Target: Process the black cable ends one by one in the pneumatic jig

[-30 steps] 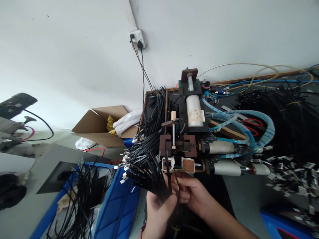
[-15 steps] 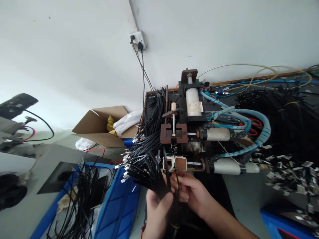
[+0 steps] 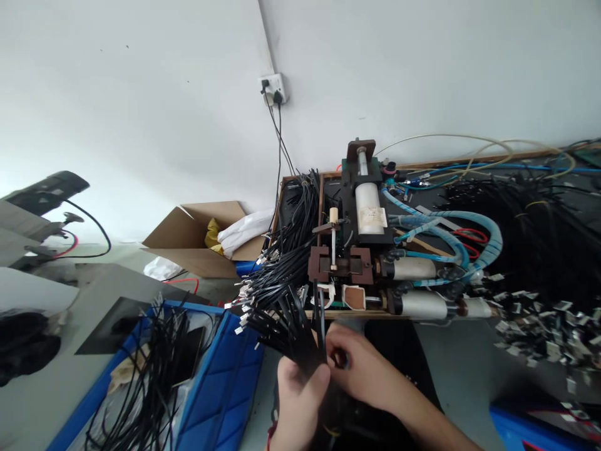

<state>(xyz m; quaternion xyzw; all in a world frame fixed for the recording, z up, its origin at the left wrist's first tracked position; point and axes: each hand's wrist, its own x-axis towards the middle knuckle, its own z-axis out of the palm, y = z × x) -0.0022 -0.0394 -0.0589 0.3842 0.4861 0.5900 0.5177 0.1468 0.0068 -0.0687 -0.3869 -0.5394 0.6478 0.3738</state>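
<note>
My left hand [image 3: 303, 391] is closed round a thick bundle of flat black cables [image 3: 298, 338], their upper ends fanned out toward the machine. My right hand [image 3: 361, 366] is beside it, touching the bundle's right side, thumb and fingers curled together; what lies between them is hidden. Some strands [image 3: 322, 316] stand up from the bundle in front of the left pad. Just beyond my hands is a pneumatic clamping machine. Its brown jaw blocks [image 3: 360, 265] are apart, and so are its tan padded jaws [image 3: 354, 297] below.
Black cables with silvery ends [image 3: 282, 269] lie left of the machine. A bigger heap [image 3: 539, 313] is on the right. Blue hoses [image 3: 493, 241] loop behind the cylinders [image 3: 417, 304]. A blue crate [image 3: 220, 382] of black cables and an open cardboard box [image 3: 197, 263] stand left.
The brown jaws and padded jaws have moved apart. My right hand has drawn in against the bundle, and the thin strand it held up to the jaws no longer shows there. The view has shifted slightly.
</note>
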